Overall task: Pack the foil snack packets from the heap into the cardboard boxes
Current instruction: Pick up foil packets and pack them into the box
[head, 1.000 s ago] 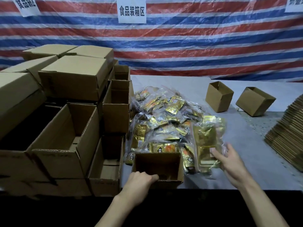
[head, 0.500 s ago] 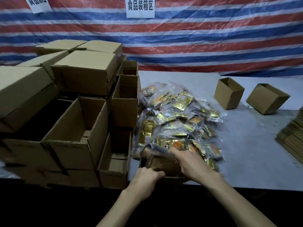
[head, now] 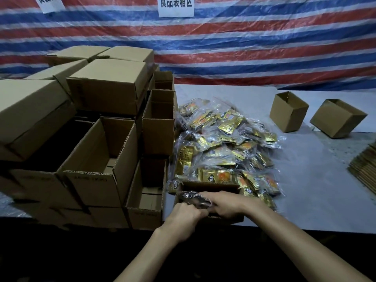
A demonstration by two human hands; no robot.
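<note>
Down at the near edge of the desk (head: pixel 305 190), in the head view, a small box (head: pixel 213 187) stands open, its far wall touching the front of the heap (head: pixel 223 143) of gold foil packets. Both hands meet over its mouth. The left hand (head: pixel 183 215) has its fingers curled onto a crinkled clear bag (head: pixel 194 198) at the box's near left corner. The right hand (head: pixel 225 204) lies palm down beside it, fingers bent round the same bag. Hands and glare hide what the bag holds. It looks as if the bag is being pushed down into the box.

The packets seem light and soft, and their loose clear wrap is likely slippery and quick to crumple. A hold around the bundle itself, through the film, should be surer than a pinch on slack plastic. The thin box walls may bow if pressed hard.

To the left, closed cartons (head: pixel 105 88) sit stacked above open ones (head: pixel 97 159). Two spare boxes (head: pixel 289 112) lie well apart at the far right, near a pile of flat cardboard (head: pixel 364 167).
</note>
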